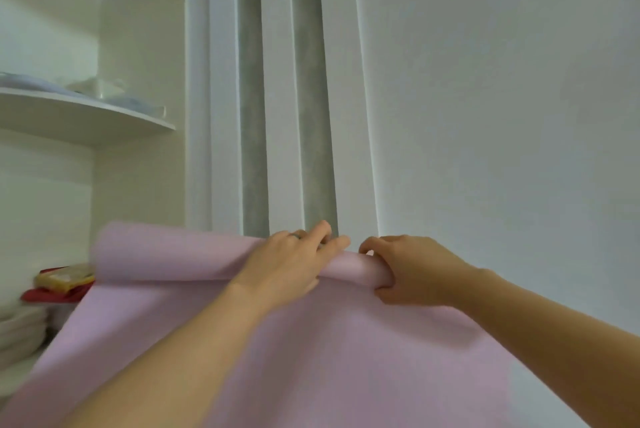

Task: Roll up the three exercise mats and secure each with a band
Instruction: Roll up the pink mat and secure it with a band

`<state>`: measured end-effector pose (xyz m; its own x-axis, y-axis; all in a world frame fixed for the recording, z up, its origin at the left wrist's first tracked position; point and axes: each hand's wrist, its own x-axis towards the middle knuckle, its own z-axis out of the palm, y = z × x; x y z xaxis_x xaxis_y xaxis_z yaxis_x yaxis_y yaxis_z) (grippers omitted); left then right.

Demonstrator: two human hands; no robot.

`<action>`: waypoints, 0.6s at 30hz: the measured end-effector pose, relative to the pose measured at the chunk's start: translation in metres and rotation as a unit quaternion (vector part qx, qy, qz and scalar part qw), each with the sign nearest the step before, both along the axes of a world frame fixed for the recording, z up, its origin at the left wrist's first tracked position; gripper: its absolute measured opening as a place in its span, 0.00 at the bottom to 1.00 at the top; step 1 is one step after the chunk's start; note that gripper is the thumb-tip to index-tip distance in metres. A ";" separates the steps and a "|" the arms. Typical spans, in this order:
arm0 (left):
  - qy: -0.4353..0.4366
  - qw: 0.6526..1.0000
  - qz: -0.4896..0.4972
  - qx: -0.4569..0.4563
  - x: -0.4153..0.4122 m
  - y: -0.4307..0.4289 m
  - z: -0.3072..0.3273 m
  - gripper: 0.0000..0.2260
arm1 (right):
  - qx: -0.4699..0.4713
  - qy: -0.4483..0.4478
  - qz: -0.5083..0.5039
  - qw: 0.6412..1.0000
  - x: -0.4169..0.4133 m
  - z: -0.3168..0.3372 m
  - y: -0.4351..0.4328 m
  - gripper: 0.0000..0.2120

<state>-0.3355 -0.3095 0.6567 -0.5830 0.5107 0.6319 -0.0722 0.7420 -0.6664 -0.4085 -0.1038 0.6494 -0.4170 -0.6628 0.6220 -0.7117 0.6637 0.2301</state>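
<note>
left hand (pixel 287 265) flat on pink mat (pixel 173 254) roll, grip apart; right hand (pixel 412 271) clamped round roll.

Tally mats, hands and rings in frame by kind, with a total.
Mats: 1, the pink mat, partly rolled
Hands: 2, the left hand and the right hand, both on the roll
Rings: 1, the ring on the left hand
Total: 4
</note>
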 end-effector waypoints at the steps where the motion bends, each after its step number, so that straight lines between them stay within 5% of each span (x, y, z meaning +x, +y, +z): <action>1: -0.014 1.000 0.025 -0.001 0.006 0.000 -0.003 0.28 | -0.019 0.053 0.016 0.998 -0.005 -0.020 -0.007 0.26; 4: -0.064 0.994 0.085 0.011 0.018 -0.002 -0.001 0.17 | -0.079 0.159 0.024 0.984 -0.009 -0.064 -0.034 0.30; 8: -0.049 0.992 0.067 -0.100 0.041 -0.017 -0.003 0.11 | -0.140 0.118 0.086 0.979 -0.006 -0.072 -0.055 0.22; 13: -0.040 0.991 0.060 -0.111 0.061 -0.061 -0.027 0.23 | 0.007 0.009 0.161 0.987 0.015 -0.050 -0.057 0.22; 18: -0.073 0.997 0.011 -0.037 0.079 -0.070 -0.024 0.30 | 0.055 0.024 0.164 0.985 0.031 -0.043 -0.059 0.28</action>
